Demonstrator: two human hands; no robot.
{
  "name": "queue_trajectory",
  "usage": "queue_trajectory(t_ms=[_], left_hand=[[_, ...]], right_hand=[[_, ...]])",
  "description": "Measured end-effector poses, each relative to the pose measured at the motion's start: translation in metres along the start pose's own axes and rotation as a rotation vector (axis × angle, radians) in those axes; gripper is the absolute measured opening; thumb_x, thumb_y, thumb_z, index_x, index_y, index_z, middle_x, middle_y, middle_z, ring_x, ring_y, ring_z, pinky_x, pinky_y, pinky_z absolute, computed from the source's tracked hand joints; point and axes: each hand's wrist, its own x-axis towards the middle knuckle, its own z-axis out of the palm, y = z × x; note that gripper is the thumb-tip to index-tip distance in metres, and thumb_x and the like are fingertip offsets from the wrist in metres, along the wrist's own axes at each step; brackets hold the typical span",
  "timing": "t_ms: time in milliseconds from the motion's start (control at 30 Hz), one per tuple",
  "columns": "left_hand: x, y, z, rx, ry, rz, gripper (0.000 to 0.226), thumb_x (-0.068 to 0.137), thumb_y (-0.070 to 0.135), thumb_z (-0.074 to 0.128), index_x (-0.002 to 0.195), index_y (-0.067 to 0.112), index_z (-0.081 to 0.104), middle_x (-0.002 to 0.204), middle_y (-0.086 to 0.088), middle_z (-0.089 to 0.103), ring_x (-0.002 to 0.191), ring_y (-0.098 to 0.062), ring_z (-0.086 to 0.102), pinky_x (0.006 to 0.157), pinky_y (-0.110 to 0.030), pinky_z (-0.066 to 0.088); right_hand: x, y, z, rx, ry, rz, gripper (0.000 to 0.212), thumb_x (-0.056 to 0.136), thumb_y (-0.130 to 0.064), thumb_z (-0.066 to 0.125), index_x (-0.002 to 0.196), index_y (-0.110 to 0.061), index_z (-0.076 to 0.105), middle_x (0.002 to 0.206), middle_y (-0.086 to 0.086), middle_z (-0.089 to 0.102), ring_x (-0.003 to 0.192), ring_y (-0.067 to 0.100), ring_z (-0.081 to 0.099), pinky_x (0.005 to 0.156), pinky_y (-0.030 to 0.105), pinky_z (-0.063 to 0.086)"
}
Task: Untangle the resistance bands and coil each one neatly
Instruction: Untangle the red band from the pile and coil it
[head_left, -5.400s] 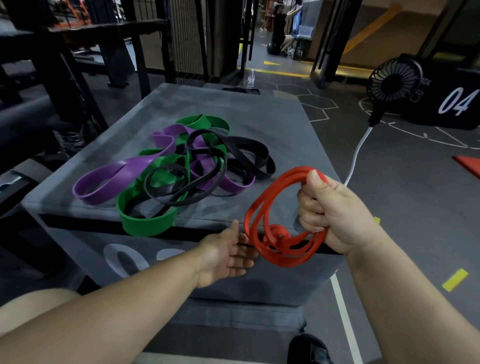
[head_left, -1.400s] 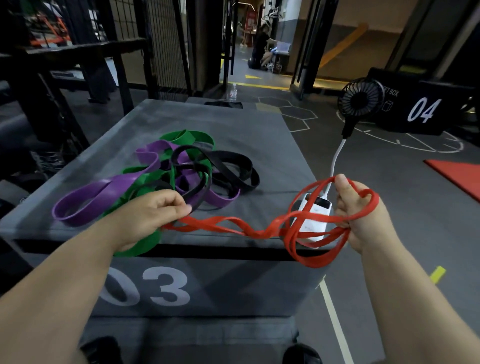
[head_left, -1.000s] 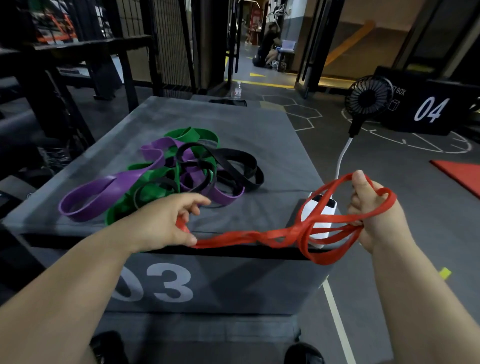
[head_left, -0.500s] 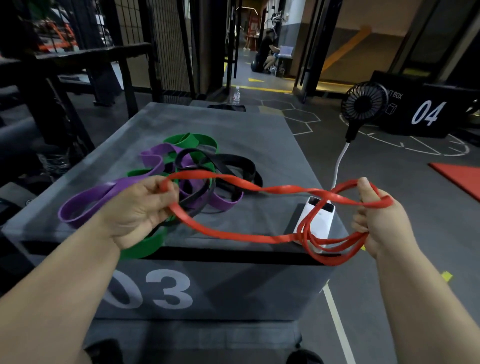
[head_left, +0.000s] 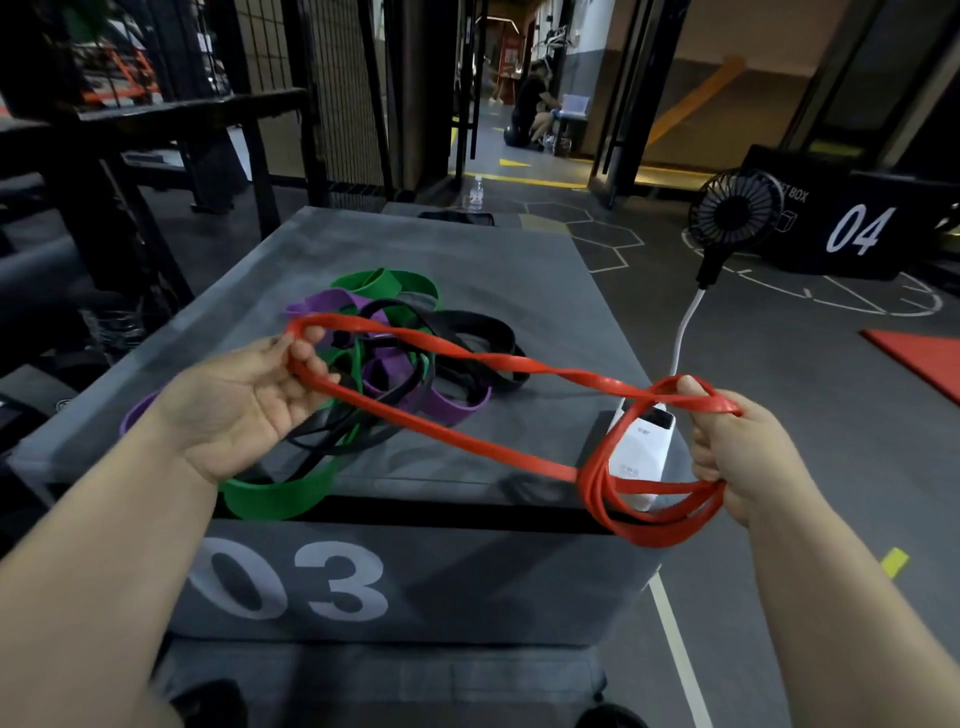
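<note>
- One band out of four is free of the heap: the red band (head_left: 498, 364) hangs in the air between both hands, over the front edge of the grey box (head_left: 467, 249). It's not neatly coiled yet, though.
- A few turns of it are bunched at the right hand (head_left: 743, 457). The rest runs across to the left hand (head_left: 244, 405) as one long loop with a twist in the middle.
- Three to go: the green band (head_left: 280, 493), purple band (head_left: 452, 408) and black band (head_left: 483, 332) lie knotted together on the box top, with neither hand on them. I'd call the job well under half done.
- Left hand: palm turned up, forearm coming in from the low left, thumb and fingertips pinching the far end of the red loop.
- Right hand: fingers curled round the bunched turns, thumb poking up with a strand hooked over it, just beside the white power bank (head_left: 641, 441) at the box corner.
</note>
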Motion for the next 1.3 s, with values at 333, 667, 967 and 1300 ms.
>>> queue_trajectory(t_ms=[333,667,967,1300], left_hand=[[-0.006,0.004,0.001,-0.015,0.047,-0.04,0.037,0.059,0.04,0.075,0.059,0.019,0.045,0.041,0.01,0.025,0.041,-0.007,0.031,0.048,-0.018,0.042],[0.003,-0.004,0.004,0.248,0.327,0.113,0.035,0.096,0.038,0.047,0.069,0.017,0.047,0.076,0.004,0.052,0.057,-0.005,0.055,0.071,-0.027,0.052],[0.005,0.005,-0.001,-0.24,0.324,0.069,0.02,0.081,0.042,0.058,0.079,0.022,0.055,0.058,0.015,0.051,0.052,0.001,0.044,0.062,-0.015,0.047],[0.004,-0.011,-0.001,0.217,0.264,-0.129,0.019,0.102,0.023,0.042,0.086,0.015,0.049,0.051,0.006,0.038,0.044,-0.004,0.035,0.04,-0.014,0.037]], right_hand=[[0.001,0.001,0.0,0.009,-0.076,0.097,0.031,0.094,-0.033,0.062,0.067,-0.021,0.054,0.055,-0.004,0.023,0.044,0.009,0.015,0.038,0.018,0.015],[0.0,0.003,-0.002,-0.146,-0.139,0.145,0.033,0.098,-0.025,0.057,0.068,-0.013,0.052,0.049,-0.004,0.023,0.04,0.009,0.016,0.04,0.02,0.013],[-0.015,-0.006,0.0,-0.172,-0.464,0.221,0.038,0.067,-0.043,0.071,0.068,-0.011,0.05,0.049,-0.005,0.019,0.04,0.006,0.014,0.041,0.019,0.01],[-0.007,-0.002,-0.012,0.284,-0.575,0.056,0.049,0.044,-0.039,0.096,0.054,-0.021,0.052,0.051,-0.004,0.015,0.037,0.005,0.016,0.034,0.015,0.023]])
